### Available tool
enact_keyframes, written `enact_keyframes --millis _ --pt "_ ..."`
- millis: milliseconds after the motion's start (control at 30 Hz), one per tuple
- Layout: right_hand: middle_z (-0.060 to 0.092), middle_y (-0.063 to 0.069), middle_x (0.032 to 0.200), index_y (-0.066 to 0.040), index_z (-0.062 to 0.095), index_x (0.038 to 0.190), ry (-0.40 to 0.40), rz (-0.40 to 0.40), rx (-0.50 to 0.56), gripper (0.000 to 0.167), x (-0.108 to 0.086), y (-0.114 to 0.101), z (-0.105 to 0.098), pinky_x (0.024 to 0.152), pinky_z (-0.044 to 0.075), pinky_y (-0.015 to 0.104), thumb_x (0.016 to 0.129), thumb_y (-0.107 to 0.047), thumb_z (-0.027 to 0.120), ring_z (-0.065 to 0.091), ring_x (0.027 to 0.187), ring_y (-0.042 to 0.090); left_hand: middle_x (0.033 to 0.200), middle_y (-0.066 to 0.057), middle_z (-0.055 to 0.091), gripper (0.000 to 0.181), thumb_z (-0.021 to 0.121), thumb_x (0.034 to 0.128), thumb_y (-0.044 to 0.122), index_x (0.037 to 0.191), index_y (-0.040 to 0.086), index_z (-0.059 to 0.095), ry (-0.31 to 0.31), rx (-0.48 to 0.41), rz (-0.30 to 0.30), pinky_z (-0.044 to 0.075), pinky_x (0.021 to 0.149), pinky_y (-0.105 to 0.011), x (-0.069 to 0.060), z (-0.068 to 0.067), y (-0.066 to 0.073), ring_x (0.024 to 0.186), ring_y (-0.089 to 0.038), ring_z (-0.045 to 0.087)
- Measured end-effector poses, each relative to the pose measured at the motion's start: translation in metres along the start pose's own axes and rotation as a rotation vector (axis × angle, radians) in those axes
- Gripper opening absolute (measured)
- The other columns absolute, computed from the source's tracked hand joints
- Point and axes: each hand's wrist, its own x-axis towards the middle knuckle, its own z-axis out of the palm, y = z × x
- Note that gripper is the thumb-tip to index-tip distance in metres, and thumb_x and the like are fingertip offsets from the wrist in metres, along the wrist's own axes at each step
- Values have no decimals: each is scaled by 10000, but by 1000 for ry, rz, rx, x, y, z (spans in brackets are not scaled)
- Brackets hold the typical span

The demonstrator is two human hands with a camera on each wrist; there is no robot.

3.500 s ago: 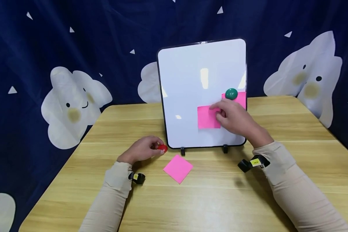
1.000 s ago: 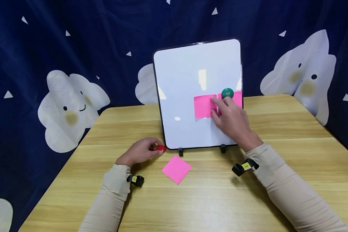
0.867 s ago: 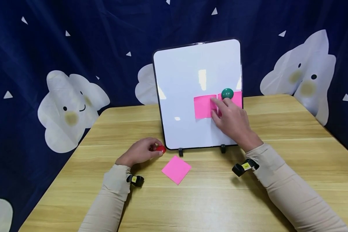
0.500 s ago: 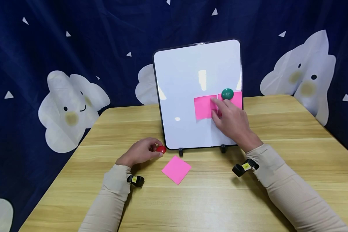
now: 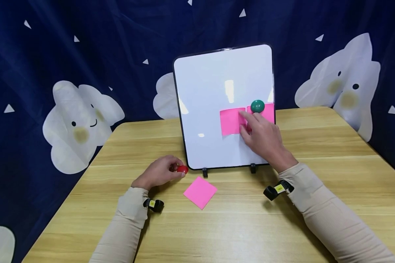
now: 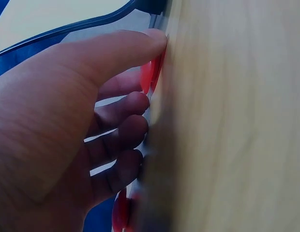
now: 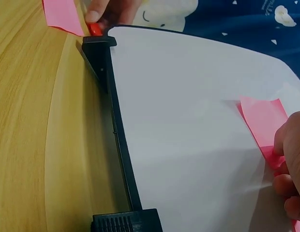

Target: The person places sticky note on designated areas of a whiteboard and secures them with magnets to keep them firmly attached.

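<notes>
My left hand [image 5: 159,171] rests low over the table and pinches a round red magnet [image 5: 182,169] by the whiteboard's lower left corner. In the left wrist view, thumb and fingertips meet the red magnet [image 6: 149,75]. My right hand [image 5: 263,137] pinches the right edge of a pink sticky note [image 5: 230,121] lying against the whiteboard [image 5: 210,91]. Right beside it, a second pink note [image 5: 268,111] sits under a round green magnet [image 5: 258,106]; my hand covers part of both notes. A third pink note [image 5: 200,193] lies on the table, turned cornerwise.
The whiteboard stands on two small black feet [image 5: 205,172] on a wooden table [image 5: 237,226]. Behind hangs a dark blue curtain [image 5: 135,33] with clouds. Below the left fingers, the left wrist view shows another red object [image 6: 119,211], partly hidden. Each wrist wears a black camera [image 5: 278,190].
Since the earliest frame, my right hand has moved the pink note up the board, level with the note under the green magnet. The left hand has stayed on the red magnet.
</notes>
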Motion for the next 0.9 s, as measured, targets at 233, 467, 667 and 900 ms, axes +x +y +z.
enact_keyframes --millis 233,467,667,900 --pt "537 79 764 -37 639 1300 -6 -3 4 413 1 0 0 481 381 325 896 -95 704 477 587 205 930 51 600 245 810 838 313 1012 173 711 18 12 6 482 737 -331 0 1 -1 824 -146 552" --pt "565 90 767 -43 649 1289 20 -17 6 408 1 2 -1 489 376 321 885 -56 705 498 593 210 940 51 604 266 811 833 293 1024 148 697 33 11 19 492 724 -325 2 1 0 809 -149 553" --pt "570 92 774 -35 644 1293 17 -18 6 409 1 2 0 491 383 317 889 -59 701 505 592 210 929 42 604 279 791 819 287 1021 131 681 38 13 -3 501 724 -314 2 0 0 811 -145 564" --pt "572 86 787 -31 634 1299 0 -14 7 414 1 0 0 494 406 329 894 -86 704 515 606 211 936 32 612 270 752 824 322 1017 153 667 64 -7 -11 504 699 -320 0 -1 1 821 -150 568"
